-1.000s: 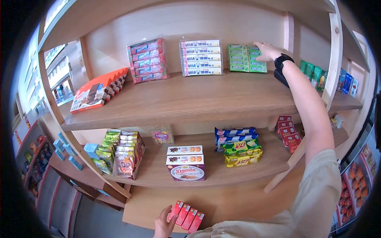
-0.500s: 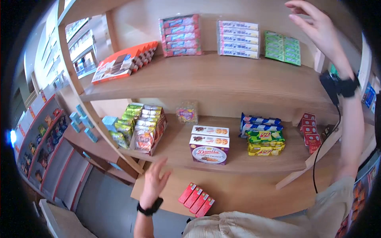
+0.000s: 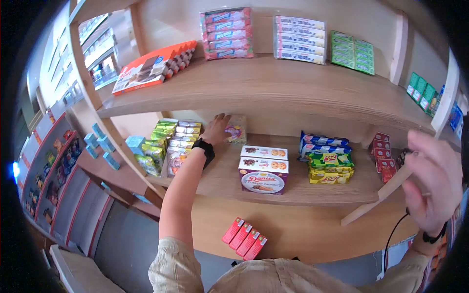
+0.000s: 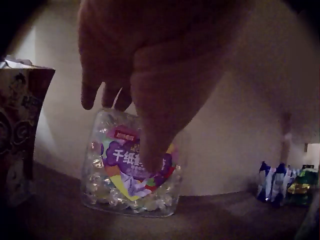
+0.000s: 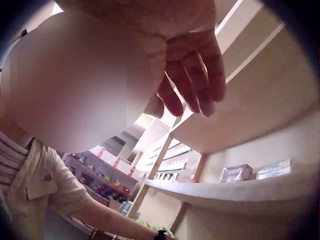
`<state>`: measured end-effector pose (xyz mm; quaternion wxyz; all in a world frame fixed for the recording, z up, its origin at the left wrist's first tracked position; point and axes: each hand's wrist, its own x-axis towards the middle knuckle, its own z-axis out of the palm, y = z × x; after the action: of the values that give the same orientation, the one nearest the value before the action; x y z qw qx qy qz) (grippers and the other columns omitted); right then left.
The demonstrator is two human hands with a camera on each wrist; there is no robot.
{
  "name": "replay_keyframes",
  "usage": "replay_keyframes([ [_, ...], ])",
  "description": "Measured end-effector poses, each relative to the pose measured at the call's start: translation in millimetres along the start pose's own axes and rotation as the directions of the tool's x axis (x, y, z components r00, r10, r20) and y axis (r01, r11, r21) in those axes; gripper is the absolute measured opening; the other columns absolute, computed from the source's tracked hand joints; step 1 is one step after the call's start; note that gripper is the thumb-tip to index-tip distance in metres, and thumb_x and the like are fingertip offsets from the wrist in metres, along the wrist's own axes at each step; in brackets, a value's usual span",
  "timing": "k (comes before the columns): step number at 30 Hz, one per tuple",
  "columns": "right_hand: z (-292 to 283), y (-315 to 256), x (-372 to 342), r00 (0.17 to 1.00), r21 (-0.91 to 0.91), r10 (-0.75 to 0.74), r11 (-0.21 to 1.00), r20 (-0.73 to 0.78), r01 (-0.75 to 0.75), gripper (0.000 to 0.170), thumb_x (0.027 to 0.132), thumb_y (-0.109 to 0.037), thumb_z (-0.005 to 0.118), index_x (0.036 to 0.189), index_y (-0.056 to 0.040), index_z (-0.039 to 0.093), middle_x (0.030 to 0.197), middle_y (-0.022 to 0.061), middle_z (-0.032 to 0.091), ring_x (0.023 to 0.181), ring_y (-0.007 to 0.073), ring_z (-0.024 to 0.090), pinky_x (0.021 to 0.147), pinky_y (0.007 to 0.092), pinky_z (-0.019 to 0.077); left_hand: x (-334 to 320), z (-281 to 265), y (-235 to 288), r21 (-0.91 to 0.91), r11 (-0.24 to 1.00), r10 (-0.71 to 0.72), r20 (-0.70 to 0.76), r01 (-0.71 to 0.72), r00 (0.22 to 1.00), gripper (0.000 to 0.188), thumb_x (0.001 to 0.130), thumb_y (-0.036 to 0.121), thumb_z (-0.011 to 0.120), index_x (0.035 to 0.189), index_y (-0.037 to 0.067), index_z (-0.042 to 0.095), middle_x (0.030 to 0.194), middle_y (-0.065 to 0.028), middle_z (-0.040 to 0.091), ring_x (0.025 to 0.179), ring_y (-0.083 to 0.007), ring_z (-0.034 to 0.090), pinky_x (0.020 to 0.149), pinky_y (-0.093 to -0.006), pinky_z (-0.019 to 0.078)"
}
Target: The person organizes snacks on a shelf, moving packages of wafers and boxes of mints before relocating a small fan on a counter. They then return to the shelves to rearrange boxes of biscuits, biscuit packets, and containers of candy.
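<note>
Through the head view I see the left hand [image 3: 215, 130] at the clear candy box [image 3: 236, 133] by the lower shelf's [image 3: 221, 178] back edge, toward its left corner; the right hand [image 3: 431, 183] is empty near the front right corner. My left wrist view shows open fingers over the box, contact unclear; my right, loosely bent fingers.

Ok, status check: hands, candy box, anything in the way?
Left hand at clear candy box, fingers extended, thumb before its front. Right hand raised, empty. Candy box standing. Cookie boxes nearby, seemingly not blocking.
</note>
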<state>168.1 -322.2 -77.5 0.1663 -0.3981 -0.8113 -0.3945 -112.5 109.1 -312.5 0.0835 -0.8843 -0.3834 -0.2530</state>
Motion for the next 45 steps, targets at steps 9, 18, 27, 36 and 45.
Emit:
replay_keyframes([
  [9, 10.3, -12.6, -44.8, 0.987, -0.091, 0.158, 0.983, -0.013, -0.158, 0.032, 0.058, -0.016, 0.077, 0.085, -0.0051, 0.063, 0.095, 0.0115, 0.064, 0.069, 0.0229, 0.063, 0.056, 0.0327, 0.0494, 40.4, 61.9, -61.5, 0.008, 1.000, 0.017, 0.181, -0.019, 0.983, 0.094, 0.048, 0.045, 0.085, 0.126, 0.009, 0.049, 0.130, -0.0182, 0.048, 0.122, -0.0397, 0.040, 0.101, -0.0463, 0.0369],
  [18, 35.1, -18.2, -52.2, 0.990, -0.059, 0.135, 0.989, -0.032, -0.136, 0.024, 0.067, -0.018, 0.076, 0.083, -0.0071, 0.061, 0.092, 0.0061, 0.060, 0.071, 0.0162, 0.060, 0.060, 0.0279, 0.0478, 21.1, -5.5, 4.8, 0.287, 0.957, 0.048, 0.007, -0.048, 0.999, 0.072, 0.059, 0.033, 0.081, 0.120, 0.009, 0.054, 0.116, -0.0168, 0.056, 0.112, -0.0356, 0.051, 0.094, -0.0466, 0.0418],
  [27, 64.9, -14.4, -48.2, 0.979, 0.038, 0.072, 0.997, -0.192, -0.066, 0.024, 0.070, -0.020, 0.073, 0.085, -0.0062, 0.060, 0.091, 0.0061, 0.061, 0.068, 0.0154, 0.059, 0.059, 0.0268, 0.0454, -53.3, -137.4, 78.3, 0.279, 0.956, 0.136, -0.156, -0.088, 0.978, 0.057, 0.061, 0.008, 0.074, 0.113, 0.003, 0.052, 0.109, -0.0186, 0.055, 0.105, -0.0377, 0.051, 0.084, -0.0444, 0.0458],
  [36, 67.8, -16.5, 14.7, 0.954, 0.331, 0.033, 0.941, -0.299, 0.071, 0.073, 0.059, -0.030, 0.080, 0.119, -0.0006, 0.051, 0.116, 0.0117, 0.053, 0.098, 0.0214, 0.055, 0.067, 0.0302, 0.0506, -123.0, -253.5, 215.7, 0.213, 0.952, 0.260, -0.178, -0.220, 0.949, 0.080, 0.045, 0.006, 0.081, 0.118, 0.003, 0.048, 0.107, -0.0161, 0.051, 0.100, -0.0364, 0.052, 0.077, -0.0443, 0.0456],
  [45, 34.4, -2.7, 33.7, 0.945, 0.326, -0.023, 0.936, -0.326, 0.135, 0.069, 0.055, -0.028, 0.081, 0.110, 0.0031, 0.052, 0.094, 0.0092, 0.053, 0.090, 0.0214, 0.056, 0.062, 0.0295, 0.0519, -71.8, -297.4, 283.3, 0.339, 0.884, 0.449, -0.427, -0.321, 0.785, 0.080, 0.051, 0.013, 0.083, 0.122, 0.002, 0.049, 0.112, -0.0171, 0.053, 0.100, -0.0354, 0.054, 0.082, -0.0420, 0.0453],
])
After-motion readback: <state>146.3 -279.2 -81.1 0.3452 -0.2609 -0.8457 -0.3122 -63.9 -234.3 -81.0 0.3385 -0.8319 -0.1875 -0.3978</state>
